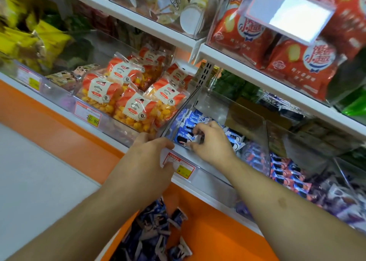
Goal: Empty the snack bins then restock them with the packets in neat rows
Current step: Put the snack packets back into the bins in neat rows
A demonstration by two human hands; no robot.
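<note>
Both hands work at frame centre: the right hand (210, 141) pinches blue packets (190, 122) inside the clear bin (247, 126), while the left hand (150, 157) grips its front edge.

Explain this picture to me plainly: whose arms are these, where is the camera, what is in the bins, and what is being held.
No machine here: a person wears a camera on the head, looking down at their own arms before a shop shelf. The left hand grips the front edge of a clear plastic bin. The right hand reaches into that bin, fingers curled on the blue-and-white snack packets. The neighbouring bin holds orange bags of yellow puffs. Red bags fill the shelf above. More dark blue packets lie in a heap below the shelf.
</note>
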